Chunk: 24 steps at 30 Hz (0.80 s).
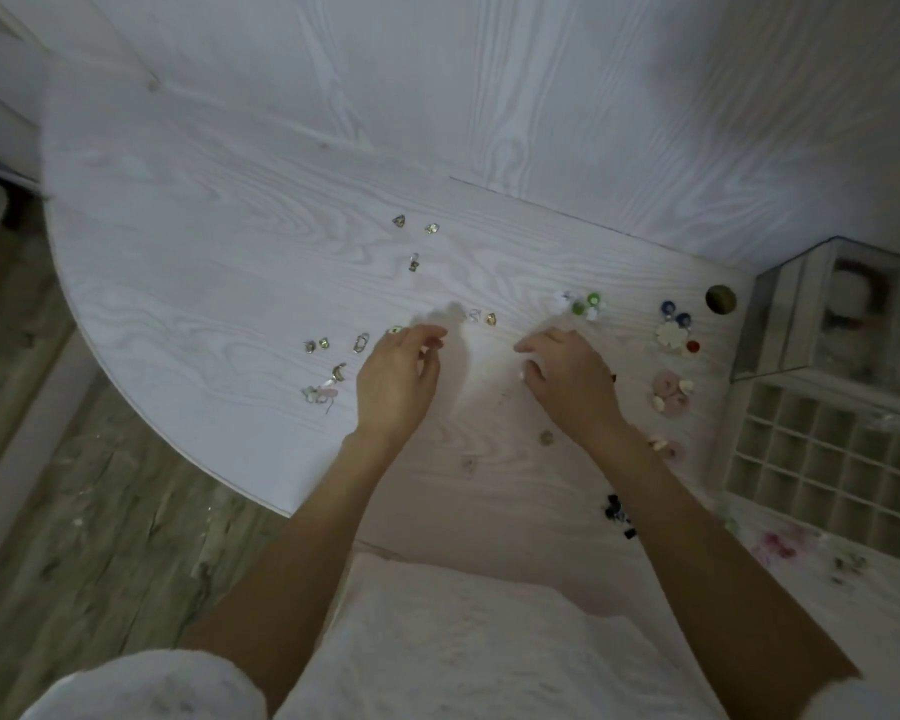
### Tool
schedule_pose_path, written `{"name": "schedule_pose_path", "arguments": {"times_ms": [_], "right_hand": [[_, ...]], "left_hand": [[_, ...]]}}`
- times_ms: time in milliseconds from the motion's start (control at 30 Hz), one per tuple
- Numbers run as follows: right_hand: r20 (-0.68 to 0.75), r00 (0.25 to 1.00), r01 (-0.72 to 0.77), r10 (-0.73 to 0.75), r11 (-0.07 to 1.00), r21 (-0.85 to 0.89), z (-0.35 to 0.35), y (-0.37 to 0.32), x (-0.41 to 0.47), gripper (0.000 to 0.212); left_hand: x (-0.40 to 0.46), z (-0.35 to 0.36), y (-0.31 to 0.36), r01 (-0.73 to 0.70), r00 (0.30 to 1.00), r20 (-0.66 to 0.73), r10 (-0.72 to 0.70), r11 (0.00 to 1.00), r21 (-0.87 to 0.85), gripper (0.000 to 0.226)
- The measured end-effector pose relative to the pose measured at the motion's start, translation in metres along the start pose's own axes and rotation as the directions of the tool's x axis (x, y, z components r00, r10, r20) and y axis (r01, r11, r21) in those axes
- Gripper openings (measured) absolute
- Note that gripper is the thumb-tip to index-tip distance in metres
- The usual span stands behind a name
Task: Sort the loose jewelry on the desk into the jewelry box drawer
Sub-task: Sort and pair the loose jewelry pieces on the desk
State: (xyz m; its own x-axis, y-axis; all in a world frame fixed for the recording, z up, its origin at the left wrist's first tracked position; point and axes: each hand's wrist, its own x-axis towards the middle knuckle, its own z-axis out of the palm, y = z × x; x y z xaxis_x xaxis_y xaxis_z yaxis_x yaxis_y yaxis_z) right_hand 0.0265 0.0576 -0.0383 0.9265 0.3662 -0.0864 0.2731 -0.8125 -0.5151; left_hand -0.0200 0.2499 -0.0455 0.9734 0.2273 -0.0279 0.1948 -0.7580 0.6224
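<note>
White woodgrain desk: loose jewelry is seen scattered across it.
Left hand: fingers curled low over the desk; any hold cannot be told.
Right hand: likewise curled, hold unclear.
Jewelry box drawer: pulled open at far right, compartments exposed.
</note>
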Motion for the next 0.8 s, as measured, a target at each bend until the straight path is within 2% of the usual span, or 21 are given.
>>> {"name": "schedule_pose_path", "arguments": {"times_ms": [100,200,300,433,633,800], "right_hand": [[0.017,1.0,-0.015,0.015,1.0,-0.002,0.013,-0.014,0.031,0.03],[0.023,0.999,-0.033,0.035,0.998,-0.046,0.024,-0.02,0.052,0.029],[0.016,0.999,-0.045,0.046,0.996,-0.074,0.028,-0.018,0.059,0.019],[-0.026,0.999,-0.024,0.022,0.996,-0.087,0.028,-0.013,0.054,0.015],[-0.077,0.997,-0.019,0.011,0.994,-0.109,0.032,-0.011,0.034,0.01],[-0.101,0.995,0.008,-0.019,0.994,-0.107,0.038,-0.013,0.02,0.011]], "left_hand": [[0.014,0.004,-0.008,0.061,0.997,-0.045,-0.064,0.996,-0.064,0.024],[0.032,0.015,-0.004,0.021,0.999,0.03,-0.02,0.999,-0.038,0.027],[0.045,0.03,0.005,-0.04,0.992,0.123,0.041,0.999,-0.014,0.031],[0.048,0.037,0.013,-0.118,0.975,0.194,0.11,0.993,0.027,0.027],[0.035,0.032,0.004,-0.14,0.976,0.179,0.125,0.988,0.072,0.017],[0.017,0.021,-0.012,-0.118,0.988,0.112,0.108,0.989,0.092,0.007]]}}
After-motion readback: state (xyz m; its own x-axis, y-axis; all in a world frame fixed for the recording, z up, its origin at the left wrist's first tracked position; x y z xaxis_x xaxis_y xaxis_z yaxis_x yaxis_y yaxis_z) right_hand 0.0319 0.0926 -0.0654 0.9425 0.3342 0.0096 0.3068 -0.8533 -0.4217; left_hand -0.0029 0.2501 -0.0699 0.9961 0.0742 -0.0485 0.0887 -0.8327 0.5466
